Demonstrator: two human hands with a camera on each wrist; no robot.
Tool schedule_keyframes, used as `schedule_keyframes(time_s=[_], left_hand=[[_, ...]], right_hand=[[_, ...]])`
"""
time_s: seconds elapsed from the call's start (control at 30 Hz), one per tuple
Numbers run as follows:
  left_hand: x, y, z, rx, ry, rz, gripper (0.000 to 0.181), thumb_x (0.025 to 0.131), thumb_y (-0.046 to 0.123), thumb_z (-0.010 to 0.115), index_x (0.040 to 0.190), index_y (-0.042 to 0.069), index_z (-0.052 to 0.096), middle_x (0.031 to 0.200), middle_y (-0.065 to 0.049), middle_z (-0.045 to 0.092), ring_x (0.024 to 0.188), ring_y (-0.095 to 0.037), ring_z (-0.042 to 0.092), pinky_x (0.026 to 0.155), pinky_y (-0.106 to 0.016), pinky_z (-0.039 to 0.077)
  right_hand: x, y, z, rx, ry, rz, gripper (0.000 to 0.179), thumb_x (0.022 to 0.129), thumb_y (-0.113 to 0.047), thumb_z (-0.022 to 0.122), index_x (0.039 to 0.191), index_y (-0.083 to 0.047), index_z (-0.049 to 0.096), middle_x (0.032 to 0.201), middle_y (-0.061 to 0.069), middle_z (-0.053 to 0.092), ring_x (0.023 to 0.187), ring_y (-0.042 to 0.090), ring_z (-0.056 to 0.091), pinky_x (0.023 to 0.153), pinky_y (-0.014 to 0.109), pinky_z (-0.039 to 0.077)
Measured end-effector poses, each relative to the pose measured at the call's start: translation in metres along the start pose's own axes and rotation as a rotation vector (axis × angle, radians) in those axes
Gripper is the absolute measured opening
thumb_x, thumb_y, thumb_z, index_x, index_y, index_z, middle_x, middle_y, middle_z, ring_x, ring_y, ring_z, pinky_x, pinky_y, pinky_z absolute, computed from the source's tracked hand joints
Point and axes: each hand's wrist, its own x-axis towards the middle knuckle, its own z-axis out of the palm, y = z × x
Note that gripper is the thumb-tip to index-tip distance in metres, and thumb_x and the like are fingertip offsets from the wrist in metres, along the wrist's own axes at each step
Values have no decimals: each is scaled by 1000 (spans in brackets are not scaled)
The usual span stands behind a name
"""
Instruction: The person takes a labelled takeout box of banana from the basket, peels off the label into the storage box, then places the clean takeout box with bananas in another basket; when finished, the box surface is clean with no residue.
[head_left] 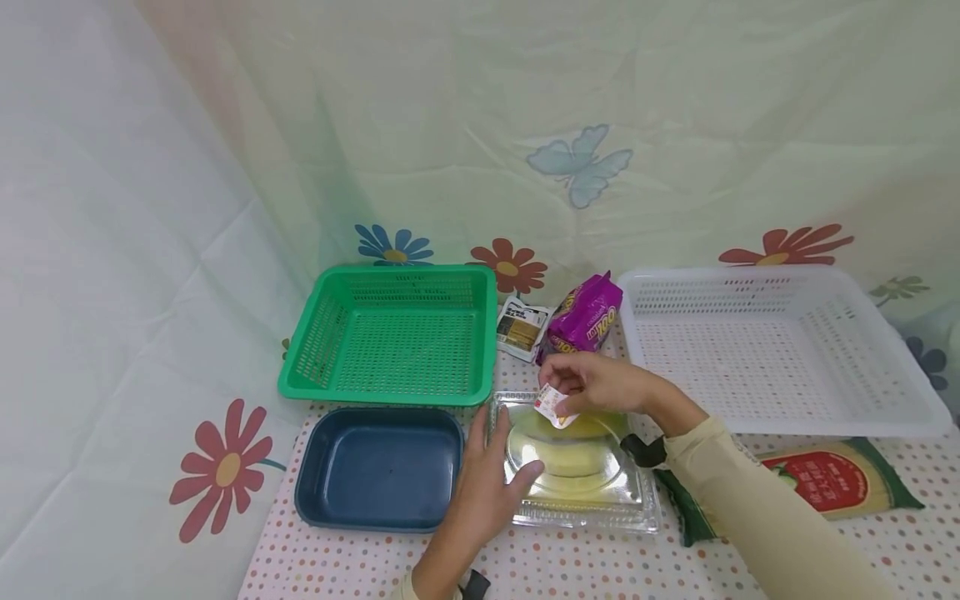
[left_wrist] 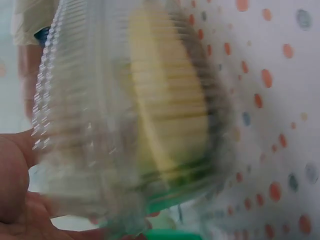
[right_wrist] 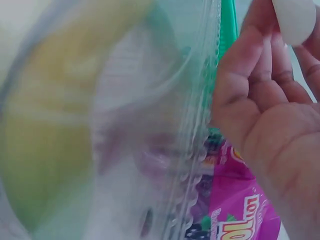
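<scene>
A clear plastic clamshell container (head_left: 576, 510) lies on the table with yellow, curved, banana-like fruit (right_wrist: 47, 120) inside. My left hand (head_left: 483, 492) rests along its left edge with fingers extended and the thumb over the lid. The left wrist view shows the container's ribbed side (left_wrist: 85, 100) close up and blurred. Above the lid's far part, my right hand (head_left: 600, 383) pinches a small white printed label (head_left: 553, 406) between thumb and fingers. In the right wrist view the label's plain white side (right_wrist: 296, 21) shows beside the curled fingers (right_wrist: 240, 65).
A green basket (head_left: 480, 333) stands back left, with a dark blue tub (head_left: 378, 510) in front. Behind the container lie a white-and-brown packet (head_left: 521, 327) and a purple bag (head_left: 585, 312). A white basket (head_left: 757, 354) and a red-and-green noodle-like pack (head_left: 832, 479) are at right.
</scene>
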Motion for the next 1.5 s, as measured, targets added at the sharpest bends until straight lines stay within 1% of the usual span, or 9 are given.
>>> schedule_keyframes(time_s=[0.13, 0.27, 0.53, 0.67, 0.83, 0.97, 1.2, 1.33, 1.5], left_hand=[[-4, 1, -18, -56, 27, 17, 75, 101, 40, 63, 161, 9, 30, 165, -19, 29, 147, -45, 36, 108, -69, 40], [-8, -5, -44, -99, 86, 56, 64, 102, 32, 63, 156, 8, 40, 156, -12, 46, 142, -35, 47, 112, -59, 43], [-12, -40, -96, -75, 346, 112, 35, 101, 20, 67, 134, 9, 66, 135, -4, 65, 128, -24, 61, 103, -44, 53], [-16, -68, -124, -31, 450, 70, 29, 100, 17, 67, 128, 9, 70, 130, -5, 68, 125, -23, 63, 102, -34, 53], [-23, -105, -156, 10, 520, -62, 29, 103, 19, 63, 130, 10, 69, 128, -10, 68, 120, -26, 65, 96, -8, 44], [-29, -134, -174, -67, 492, -181, 34, 105, 24, 59, 136, 10, 66, 132, -9, 67, 123, -24, 63, 93, -4, 42], [-38, -184, -186, -295, 323, -287, 45, 106, 36, 56, 145, 13, 57, 145, -12, 60, 120, 12, 56, 93, -6, 45], [-38, -208, -185, -416, 279, -319, 46, 105, 32, 59, 147, 14, 55, 149, -11, 57, 120, 8, 59, 93, -11, 50], [-37, -235, -182, -618, 175, -295, 51, 104, 18, 61, 151, 3, 46, 141, 8, 58, 122, 3, 59, 97, -14, 51]], right_hand=[[0, -6, 4, -78, 60, -26, 29, 90, -8, 76, 115, -13, 64, 99, 3, 59, 92, 20, 54, 83, 26, 51], [3, -14, 9, -136, 84, -58, 36, 89, -10, 78, 122, -14, 64, 108, 2, 66, 102, 21, 59, 93, 33, 53], [22, -29, 23, -117, 60, -88, 44, 89, -11, 78, 132, -11, 65, 120, 4, 66, 107, 23, 60, 98, 40, 54], [32, -37, 32, -120, 39, -103, 47, 90, -15, 78, 135, -13, 65, 124, 2, 66, 109, 21, 61, 98, 38, 54], [46, -45, 44, -110, 15, -113, 49, 91, -16, 78, 138, -17, 65, 122, 2, 66, 109, 19, 60, 96, 34, 53], [57, -50, 52, -76, -12, -112, 53, 92, -15, 77, 143, -17, 61, 120, 3, 63, 99, 17, 61, 87, 30, 53], [73, -54, 64, 36, -48, -122, 51, 90, 5, 72, 136, -12, 59, 120, 10, 64, 97, 18, 69, 83, 30, 59], [81, -51, 71, 118, -42, -143, 33, 92, 3, 72, 118, -5, 54, 119, 12, 60, 86, 20, 69, 82, 38, 60], [89, -54, 80, 135, -26, -154, 16, 96, -3, 69, 98, -3, 53, 110, 11, 59, 73, 20, 69, 71, 38, 55]])
